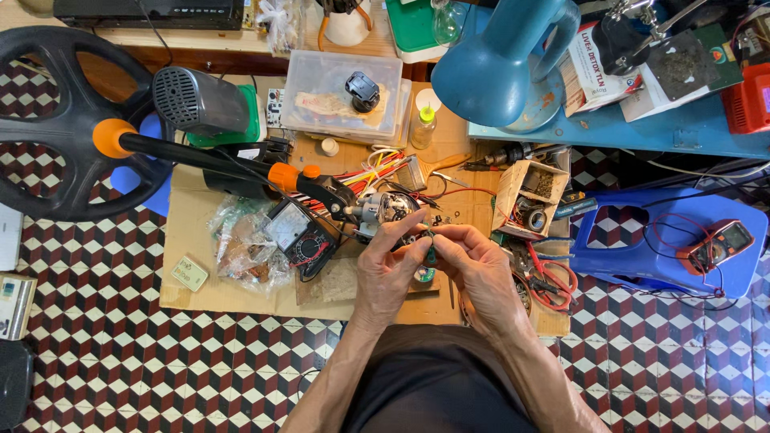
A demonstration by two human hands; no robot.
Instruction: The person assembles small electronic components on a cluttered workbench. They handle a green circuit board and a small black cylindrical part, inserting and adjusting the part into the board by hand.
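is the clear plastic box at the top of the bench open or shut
Shut. The clear plastic box has its lid seated flat, and a small black part rests on top of it.

Both bare forearms rise from the bottom of the view and converge toward the middle. The left hand [387, 269] shows its back to the camera, wrist nearly straight, fingers curled forward with the thumb and forefinger reaching up and to the right. The right hand [475, 269] sits just beside it, tilted inward, its fingers [446, 236] bent and gathered in a pinch at the tips. The fingertips of the 2 hands meet or nearly meet; whether they touch cannot be told.
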